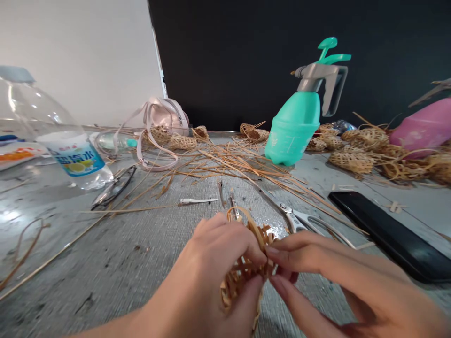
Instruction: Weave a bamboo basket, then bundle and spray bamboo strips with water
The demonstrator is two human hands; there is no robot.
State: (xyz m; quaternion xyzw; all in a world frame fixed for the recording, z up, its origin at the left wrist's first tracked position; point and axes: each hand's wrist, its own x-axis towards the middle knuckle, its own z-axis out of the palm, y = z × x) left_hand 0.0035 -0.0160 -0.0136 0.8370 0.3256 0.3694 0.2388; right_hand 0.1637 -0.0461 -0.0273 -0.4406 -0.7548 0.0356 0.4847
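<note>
A small woven bamboo basket [230,286] with loose strip ends at its rim is low in the middle of the view. My left hand [221,263] is closed around it, thumb and fingers pinching near the rim. A thin bamboo strip [252,225] curves up over the left fingers and runs down between both hands. My right hand [327,272] pinches at that spot, thumb against fingers, on what looks like the strip's lower end. The fingertips of both hands nearly touch and hide the exact grip. Small metal clips [233,203] stand just beyond the basket.
Scissors [294,220] and a black phone [387,230] lie to the right. Behind are a heap of strips [225,164], a green spray bottle [294,122], woven pieces [352,161] and a pink spray bottle [423,126]. A plastic drink bottle [75,155] and a pink bag [169,115] are leftward.
</note>
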